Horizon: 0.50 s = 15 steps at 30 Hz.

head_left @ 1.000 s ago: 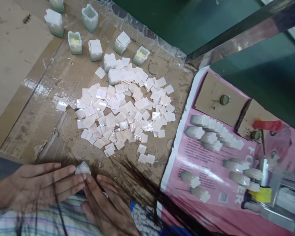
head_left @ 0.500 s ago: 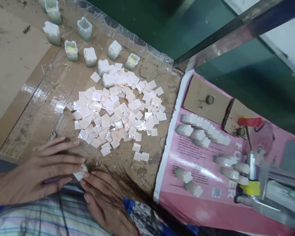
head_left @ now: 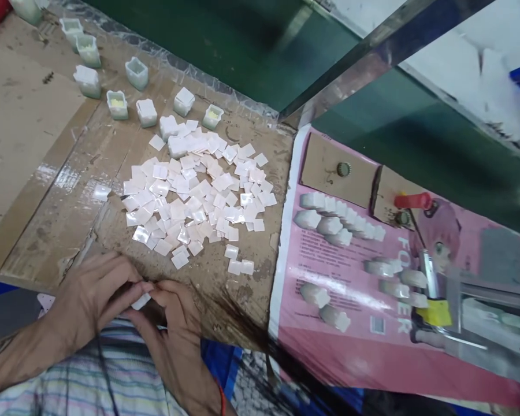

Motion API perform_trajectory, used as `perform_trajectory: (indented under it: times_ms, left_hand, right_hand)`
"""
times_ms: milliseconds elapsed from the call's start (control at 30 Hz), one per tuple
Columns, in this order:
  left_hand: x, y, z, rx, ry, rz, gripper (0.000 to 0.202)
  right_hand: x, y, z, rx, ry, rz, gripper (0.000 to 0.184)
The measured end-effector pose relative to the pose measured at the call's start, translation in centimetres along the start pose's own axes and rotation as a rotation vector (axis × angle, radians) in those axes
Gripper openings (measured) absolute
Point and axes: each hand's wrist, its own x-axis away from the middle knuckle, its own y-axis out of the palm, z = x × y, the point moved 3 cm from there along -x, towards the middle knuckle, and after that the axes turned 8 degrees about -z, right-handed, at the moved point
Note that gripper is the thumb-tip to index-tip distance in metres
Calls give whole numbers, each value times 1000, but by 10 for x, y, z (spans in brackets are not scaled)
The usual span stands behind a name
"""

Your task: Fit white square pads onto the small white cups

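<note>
At the table's front edge my left hand [head_left: 99,289] and my right hand [head_left: 171,318] meet fingertip to fingertip. Between them they pinch a small white square piece [head_left: 141,301], partly covered by the fingers. Just beyond lies a wide heap of similar thin white squares [head_left: 199,190], some of them glossy. Small pale plastic cups stand behind the heap. One cup [head_left: 137,74] looks hollow, another cup [head_left: 117,105] has yellow bits in it, and white squares cover the top of a third cup [head_left: 146,112].
A pink printed sheet [head_left: 260,370] on the right bears rows of whitish blocks [head_left: 329,222], two cardboard pieces [head_left: 329,164] and a red-handled tool [head_left: 412,200]. A metal post [head_left: 351,66] slants above. Dark hair strands cross the lower view.
My left hand has gone from flat, outstretched fingers to a bent pinch. My right fingers have also curled round the white square. The camera view has shifted slightly.
</note>
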Motion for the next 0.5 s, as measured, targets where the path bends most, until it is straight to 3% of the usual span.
perform_trajectory:
  times_ms: [167, 367, 500]
  left_hand:
    - [-2, -1, 2, 3, -12, 2, 34]
    - [8, 2, -10, 66, -143, -20, 29]
    - [21, 1, -15, 63, -112, -7, 22]
  right_hand:
    - [4, 8, 4, -24, 32, -31, 19]
    - [-2, 9, 3, -5, -54, 104, 25]
    - [-3, 15, 4, 47, -99, 165, 26]
